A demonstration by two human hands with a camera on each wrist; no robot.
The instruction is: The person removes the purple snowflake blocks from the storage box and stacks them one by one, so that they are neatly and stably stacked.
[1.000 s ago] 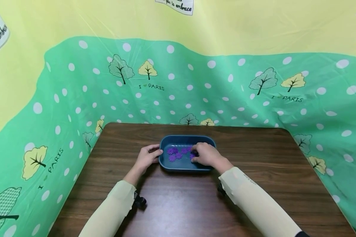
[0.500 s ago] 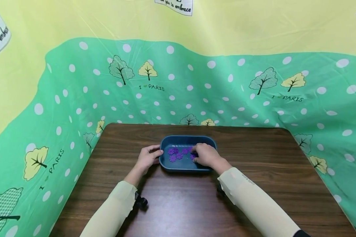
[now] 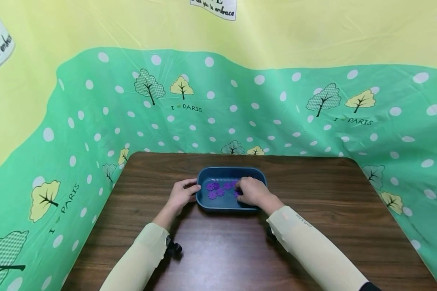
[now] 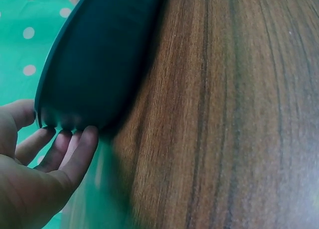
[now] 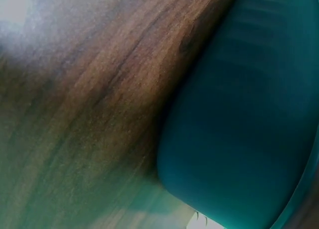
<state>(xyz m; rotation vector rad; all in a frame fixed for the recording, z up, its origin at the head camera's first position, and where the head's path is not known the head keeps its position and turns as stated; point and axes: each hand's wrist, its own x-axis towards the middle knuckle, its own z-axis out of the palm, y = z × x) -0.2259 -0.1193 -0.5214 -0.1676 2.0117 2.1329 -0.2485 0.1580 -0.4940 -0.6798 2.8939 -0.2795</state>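
A dark blue plastic tub (image 3: 231, 209) with rounded corners stands on the table. Several purple flower-shaped pieces (image 3: 213, 195) lie scattered on its floor. My left hand (image 3: 180, 194) holds the tub's left end, thumb at the rim and fingertips against the outer wall, as the left wrist view shows up close. My right hand (image 3: 253, 190) reaches over the right part of the tub, its fingers curled down around a purple flower-shaped piece (image 3: 236, 194) near the fingertips. Most of that piece is hidden by the hand. The right wrist view shows just the tub's outer wall (image 5: 239, 134).
The dark wood-grain table (image 3: 218, 250) extends around the tub, with its far edge just behind it. A green and yellow printed cloth (image 3: 204, 101) hangs behind and at both sides. A small black camera (image 3: 175, 248) sits at the left wrist.
The right fingers draw slightly closer together around the purple piece at the tub's right side. The left hand and the tub stay practically still.
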